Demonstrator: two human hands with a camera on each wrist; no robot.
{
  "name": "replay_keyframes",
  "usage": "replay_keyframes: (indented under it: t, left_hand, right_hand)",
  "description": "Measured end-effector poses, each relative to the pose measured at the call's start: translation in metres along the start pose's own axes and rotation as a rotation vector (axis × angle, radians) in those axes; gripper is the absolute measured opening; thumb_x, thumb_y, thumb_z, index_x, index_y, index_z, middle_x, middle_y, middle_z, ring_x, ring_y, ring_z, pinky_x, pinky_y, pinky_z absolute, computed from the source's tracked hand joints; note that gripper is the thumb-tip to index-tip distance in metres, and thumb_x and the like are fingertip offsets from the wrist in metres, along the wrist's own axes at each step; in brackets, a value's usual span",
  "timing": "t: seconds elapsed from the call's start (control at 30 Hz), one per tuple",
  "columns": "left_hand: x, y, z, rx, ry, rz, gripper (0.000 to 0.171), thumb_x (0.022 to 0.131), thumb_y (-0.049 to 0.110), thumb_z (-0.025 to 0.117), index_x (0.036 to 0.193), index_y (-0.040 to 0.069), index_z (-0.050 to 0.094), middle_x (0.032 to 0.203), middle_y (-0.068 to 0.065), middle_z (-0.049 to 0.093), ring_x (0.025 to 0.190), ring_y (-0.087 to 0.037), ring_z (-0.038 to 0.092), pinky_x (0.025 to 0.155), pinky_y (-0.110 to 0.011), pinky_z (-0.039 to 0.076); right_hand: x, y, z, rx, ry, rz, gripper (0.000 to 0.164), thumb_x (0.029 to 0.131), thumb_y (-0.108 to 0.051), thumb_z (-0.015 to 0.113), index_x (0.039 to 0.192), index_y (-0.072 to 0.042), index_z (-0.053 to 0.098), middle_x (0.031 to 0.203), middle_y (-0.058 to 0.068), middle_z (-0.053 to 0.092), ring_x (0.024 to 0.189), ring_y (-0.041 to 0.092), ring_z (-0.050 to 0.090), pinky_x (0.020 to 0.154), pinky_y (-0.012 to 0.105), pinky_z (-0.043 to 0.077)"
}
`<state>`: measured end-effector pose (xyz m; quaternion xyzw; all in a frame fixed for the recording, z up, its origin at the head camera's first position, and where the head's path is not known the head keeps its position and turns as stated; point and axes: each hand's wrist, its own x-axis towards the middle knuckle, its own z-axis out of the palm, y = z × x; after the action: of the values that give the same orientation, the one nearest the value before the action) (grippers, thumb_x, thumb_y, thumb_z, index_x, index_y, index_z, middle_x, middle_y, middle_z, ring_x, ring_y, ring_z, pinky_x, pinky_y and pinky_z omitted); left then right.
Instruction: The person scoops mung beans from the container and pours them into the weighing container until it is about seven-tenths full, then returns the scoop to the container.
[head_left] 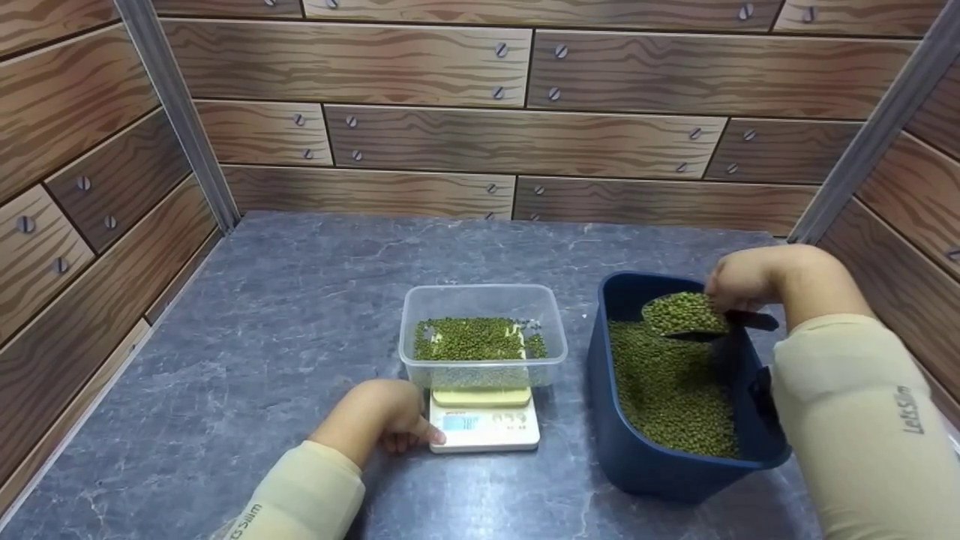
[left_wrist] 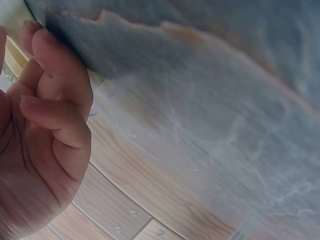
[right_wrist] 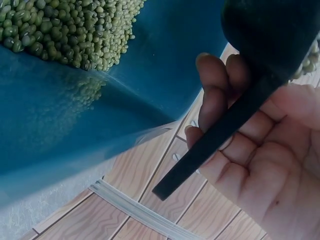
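While right hand [head_left: 744, 277] grips scoop [right_wrist: 272, 32] (black), beans [head_left: 681, 310] fill it

The rectangular food container [head_left: 480, 298] is clear, smooth plastic. The kitchen scale [head_left: 486, 441] has a white plastic body, a pale yellow platform [head_left: 480, 399] that looks smooth, and a lit display [head_left: 460, 423]. Dark blue plastic forms the deep bin [head_left: 637, 442], its inner wall softly glossy. The scoop [right_wrist: 215, 137] looks like black plastic, fairly matt. The mung beans [head_left: 675, 409] have smooth skins. The tabletop [head_left: 322, 292] is marble-patterned, with a glossy patch of reflected light. The wall panels [head_left: 427, 139] show printed-looking wood grain; the corner strips [head_left: 180, 112] resemble grey metal. The sleeves [head_left: 862, 405] are matt cloth.
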<state>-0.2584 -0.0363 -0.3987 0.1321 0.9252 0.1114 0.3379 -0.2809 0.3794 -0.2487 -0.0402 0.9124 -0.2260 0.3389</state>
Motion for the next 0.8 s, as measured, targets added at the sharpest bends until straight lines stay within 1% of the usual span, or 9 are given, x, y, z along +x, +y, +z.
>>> replay_keyframes:
  t: [0.23,0.4,0.47,0.63,0.7,0.8]
  left_hand:
    - [0.000,-0.003,0.000,-0.016,-0.004,-0.005,0.048,0.073,0.051,0.066,0.066,0.003,0.065,0.061,-0.006,0.064,0.056,-0.016,0.061,0.056,-0.027,0.051]
    - [-0.001,-0.005,0.000,-0.026,-0.001,-0.004,0.049,0.073,0.051,0.066,0.065,0.003,0.065,0.061,-0.006,0.064,0.056,-0.016,0.061,0.055,-0.027,0.051]
    - [0.000,-0.005,0.000,-0.012,-0.004,0.001,0.049,0.073,0.052,0.066,0.065,0.004,0.065,0.061,-0.006,0.064,0.056,-0.016,0.062,0.055,-0.027,0.051]
    - [0.001,-0.004,0.000,0.006,-0.021,0.019,0.049,0.075,0.052,0.064,0.067,0.004,0.066,0.061,-0.006,0.064,0.056,-0.016,0.062,0.056,-0.027,0.050]
    - [0.001,-0.003,0.000,0.000,-0.022,0.018,0.049,0.075,0.051,0.064,0.067,0.004,0.066,0.062,-0.006,0.064,0.057,-0.016,0.062,0.057,-0.027,0.051]
    - [0.001,-0.002,-0.001,-0.002,-0.021,0.008,0.048,0.075,0.052,0.065,0.067,0.004,0.065,0.062,-0.006,0.064,0.058,-0.017,0.062,0.058,-0.028,0.051]
  right_hand:
    - [0.002,-0.006,-0.002,0.001,0.001,-0.004,0.034,0.073,0.010,0.042,0.057,-0.017,0.029,0.053,-0.005,0.029,0.047,0.008,0.026,0.048,0.021,0.027]
    - [0.006,-0.018,-0.004,-0.019,0.002,-0.011,0.033,0.073,0.009,0.041,0.056,-0.017,0.030,0.053,-0.006,0.029,0.047,0.007,0.026,0.048,0.020,0.026]
    - [0.008,-0.025,-0.004,-0.038,-0.008,-0.014,0.031,0.072,0.008,0.042,0.056,-0.017,0.033,0.052,-0.006,0.035,0.045,0.007,0.032,0.048,0.019,0.029]
    - [0.016,-0.048,-0.003,-0.089,0.007,-0.023,0.030,0.074,0.005,0.046,0.058,-0.017,0.034,0.055,-0.005,0.038,0.047,0.007,0.037,0.050,0.020,0.033]
    - [0.020,-0.057,-0.001,-0.101,0.019,-0.031,0.032,0.075,0.004,0.047,0.058,-0.018,0.033,0.055,-0.006,0.034,0.049,0.008,0.032,0.051,0.021,0.032]
    - [0.028,-0.072,0.003,-0.104,0.008,-0.040,0.031,0.076,0.003,0.048,0.057,-0.018,0.034,0.054,-0.006,0.034,0.048,0.008,0.031,0.051,0.021,0.032]
